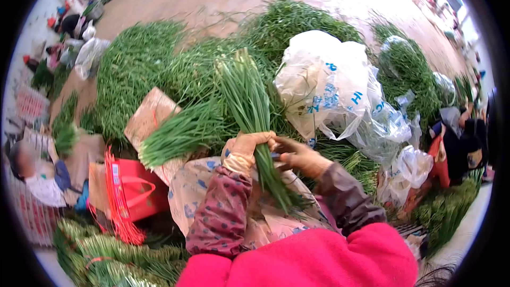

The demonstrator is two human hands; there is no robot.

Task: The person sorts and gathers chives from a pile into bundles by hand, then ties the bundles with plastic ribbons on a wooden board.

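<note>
My left hand [245, 151], in a tan glove, is wrapped round the middle of a bundle of long green chives [244, 93]. Their pale cut ends point up and away, and the dark leaf tips hang down over my patterned apron [199, 191]. Close on the right of the bundle is my right hand [304, 158], its fingers curved and somewhat apart; whether the fingertips touch the leaves cannot be made out. Left of the bundle, a loose bunch of chives [183, 133] lies across a brown board [151, 109].
Heaps of loose greens [138, 69] spread ahead on the floor. White plastic bags [324, 79] lie at right. A red bag [141, 188] with red ties [118, 196] stands at left, above tied bundles [117, 258]. People sit at left [40, 175] and right [470, 138].
</note>
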